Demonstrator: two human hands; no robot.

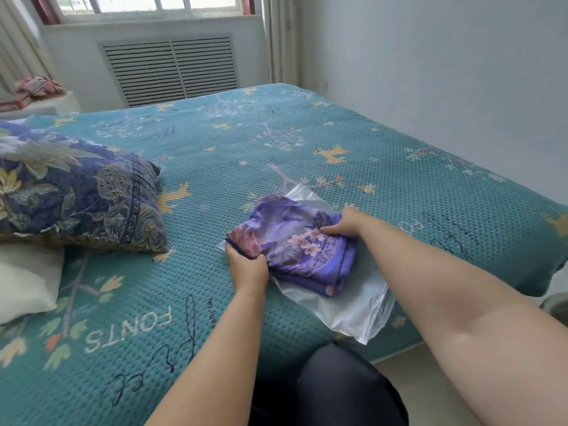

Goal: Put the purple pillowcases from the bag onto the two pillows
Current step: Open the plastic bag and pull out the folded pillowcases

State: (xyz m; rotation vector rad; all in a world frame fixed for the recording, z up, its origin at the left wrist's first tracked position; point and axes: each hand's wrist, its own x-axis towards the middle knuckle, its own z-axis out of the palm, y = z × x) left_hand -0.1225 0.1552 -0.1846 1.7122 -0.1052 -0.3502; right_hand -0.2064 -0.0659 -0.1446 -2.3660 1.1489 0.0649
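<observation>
Kneeling at the near edge of the bed (276,142), teal patterned cover, which I take as my landmark. Up at its left side lies a blue floral pillow (76,192); just beneath that, at the bed's left edge, a white pillow (27,281), bare. Toward the bed's near right corner a clear plastic bag (347,312) lies flat on the cover, its far end showing behind the fabric. On top of the bag sits the folded stack of purple pillowcases (295,241), floral print, outside the bag rather than in it. My left hand (247,265) grips the stack's near-left corner, fingers curled round the folded edge. My right hand (345,224) rests on the stack's far-right side, thumb on top of the cloth and fingers closed over the edge, holding it. Both forearms reach in from the bed's near side. Stack and pillows are well apart.
</observation>
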